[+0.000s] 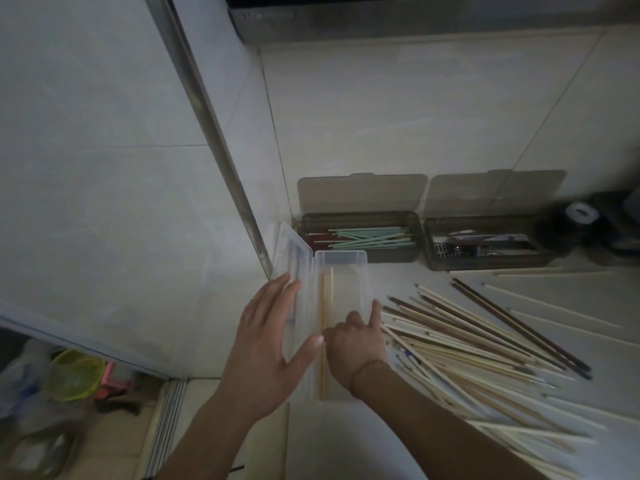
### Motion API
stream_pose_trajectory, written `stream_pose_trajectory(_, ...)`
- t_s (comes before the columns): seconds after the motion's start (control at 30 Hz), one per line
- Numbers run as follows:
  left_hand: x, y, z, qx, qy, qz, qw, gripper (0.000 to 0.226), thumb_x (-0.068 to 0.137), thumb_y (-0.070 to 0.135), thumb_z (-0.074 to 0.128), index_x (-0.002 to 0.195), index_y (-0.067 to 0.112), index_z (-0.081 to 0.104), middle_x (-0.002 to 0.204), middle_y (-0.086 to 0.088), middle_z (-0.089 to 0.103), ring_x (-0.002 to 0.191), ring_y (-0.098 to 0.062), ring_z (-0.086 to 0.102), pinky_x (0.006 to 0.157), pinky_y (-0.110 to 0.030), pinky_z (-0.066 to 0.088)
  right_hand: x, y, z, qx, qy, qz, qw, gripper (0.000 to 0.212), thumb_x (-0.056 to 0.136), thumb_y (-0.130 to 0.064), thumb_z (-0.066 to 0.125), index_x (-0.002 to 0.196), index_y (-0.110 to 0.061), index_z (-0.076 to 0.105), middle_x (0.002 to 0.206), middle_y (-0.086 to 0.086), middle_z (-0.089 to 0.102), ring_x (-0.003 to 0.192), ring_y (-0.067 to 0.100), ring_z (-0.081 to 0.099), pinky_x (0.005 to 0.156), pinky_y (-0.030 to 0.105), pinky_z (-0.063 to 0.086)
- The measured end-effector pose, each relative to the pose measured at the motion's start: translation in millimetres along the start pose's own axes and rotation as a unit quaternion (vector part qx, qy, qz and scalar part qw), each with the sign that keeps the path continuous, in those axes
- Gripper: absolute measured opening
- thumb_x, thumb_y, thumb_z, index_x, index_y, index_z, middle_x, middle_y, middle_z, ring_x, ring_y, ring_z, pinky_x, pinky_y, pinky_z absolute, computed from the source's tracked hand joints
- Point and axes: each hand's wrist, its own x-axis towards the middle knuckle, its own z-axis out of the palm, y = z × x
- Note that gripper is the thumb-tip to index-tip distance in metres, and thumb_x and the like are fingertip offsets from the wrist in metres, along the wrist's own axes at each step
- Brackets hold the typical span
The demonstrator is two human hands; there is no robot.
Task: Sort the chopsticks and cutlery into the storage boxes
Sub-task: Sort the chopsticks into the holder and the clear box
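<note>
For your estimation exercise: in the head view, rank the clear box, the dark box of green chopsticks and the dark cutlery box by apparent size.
1. clear box, nearest the camera, so it may only look larger.
2. Unranked: dark box of green chopsticks and dark cutlery box look alike.

Clear plastic box (341, 261) is showing a couple of pale yellow sticks (81, 327); smoky grey-brown box (360, 256) is holding mint green and dark red chopsticks (372, 237). The loose pile (485, 344) is mixing cream, tan and dark brown.

boxes: 3 — clear (341, 259), two smoked (360, 254) (485, 263) | hands: 2 (266, 344) (356, 341) | loose chopsticks (485, 341): many, uncounted
</note>
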Motion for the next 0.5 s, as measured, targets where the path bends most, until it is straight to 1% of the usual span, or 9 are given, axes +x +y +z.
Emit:
stream_pose_trajectory(0.1,0.2,-1.3,1.1,-0.007,0.000,-0.001,1.000,0.069,0.090,0.069,0.036,0.150,0.038,0.019,0.157,0.017,0.017,0.145,-0.007,0.016,0.111,-0.050,0.033,3.1,0.0,2.8,-0.034,-0.023,-0.004,0.999,0.033,0.087,-0.039,0.040,0.112,-0.033,0.060,0.101,-0.006,0.069,0.120,0.030,0.046,0.098,0.073,-0.022)
stream_pose_trajectory(0.17,-0.4,-1.1,1.6,-0.012,-0.002,-0.005,1.000,0.069,0.090,0.069,0.036,0.149,0.037,0.020,0.157,0.017,0.017,0.145,-0.008,0.015,0.110,-0.051,0.034,1.7,4.5,4.0,0.005,0.005,-0.021,1.000,0.033,0.087,-0.040,0.042,0.113,-0.036,0.061,0.106,-0.009,0.068,0.126,0.028,0.044,0.103,0.073,-0.015)
stream_pose_trajectory(0.23,-1.3,-1.0,2.6,-0.006,-0.005,-0.002,1.000,0.068,0.091,0.069,0.035,0.149,0.036,0.023,0.158,0.016,0.017,0.145,-0.009,0.015,0.110,-0.052,0.035,-6.1,16.3,3.7,0.147,0.132,-0.046,0.979,0.024,0.086,-0.034,0.050,0.103,-0.033,0.066,0.105,-0.012,0.068,0.122,0.022,0.050,0.111,0.064,0.012)
stream_pose_trajectory(0.27,-1.5,-1.1,3.1,-0.002,-0.006,0.002,1.000,0.069,0.091,0.069,0.035,0.149,0.034,0.025,0.158,0.016,0.017,0.146,-0.010,0.015,0.109,-0.052,0.035,-12.6,26.4,4.8,0.238,0.215,-0.047,0.946,0.018,0.085,-0.028,0.054,0.098,-0.031,0.067,0.101,-0.011,0.068,0.114,0.021,0.055,0.108,0.055,0.029)
stream_pose_trajectory(0.3,-1.6,-1.2,3.4,-0.003,-0.007,0.004,1.000,0.069,0.091,0.069,0.034,0.148,0.032,0.027,0.158,0.015,0.018,0.146,-0.010,0.015,0.109,-0.052,0.034,-20.3,38.7,8.0,0.297,0.291,-0.032,0.909,0.015,0.084,-0.023,0.057,0.094,-0.026,0.068,0.097,-0.008,0.068,0.103,0.021,0.059,0.100,0.045,0.041)
stream_pose_trajectory(0.33,-1.5,-1.2,3.4,-0.010,-0.006,0.004,1.000,0.069,0.091,0.069,0.034,0.148,0.030,0.029,0.157,0.015,0.018,0.146,-0.011,0.016,0.109,-0.053,0.035,-28.3,52.2,12.9,0.314,0.335,0.000,0.888,0.014,0.083,-0.020,0.057,0.092,-0.023,0.069,0.094,-0.005,0.068,0.095,0.022,0.060,0.091,0.038,0.046)
stream_pose_trajectory(0.4,-1.1,-0.5,2.9,-0.032,-0.002,-0.007,0.999,0.068,0.091,0.069,0.034,0.147,0.030,0.031,0.157,0.017,0.018,0.145,-0.010,0.016,0.108,-0.054,0.035,-44.1,80.9,28.1,0.267,0.330,0.100,0.900,0.011,0.078,-0.018,0.065,0.087,-0.020,0.070,0.089,0.001,0.068,0.086,0.029,0.060,0.077,0.037,0.049)
stream_pose_trajectory(0.47,-0.8,0.3,2.9,-0.044,-0.003,-0.014,0.999,0.068,0.091,0.071,0.033,0.147,0.032,0.031,0.156,0.019,0.018,0.145,-0.009,0.015,0.108,-0.055,0.035,-57.2,100.1,44.2,0.215,0.245,0.188,0.927,0.017,0.068,-0.019,0.081,0.082,-0.019,0.071,0.084,0.005,0.068,0.080,0.036,0.061,0.068,0.040,0.051)
stream_pose_trajectory(0.5,-1.0,0.8,3.3,-0.045,-0.003,-0.015,0.999,0.068,0.090,0.071,0.033,0.147,0.032,0.031,0.156,0.019,0.018,0.146,-0.009,0.015,0.108,-0.055,0.035,-62.2,104.9,51.8,0.194,0.204,0.202,0.938,0.021,0.063,-0.022,0.086,0.079,-0.018,0.071,0.082,0.006,0.068,0.078,0.037,0.061,0.064,0.040,0.052)
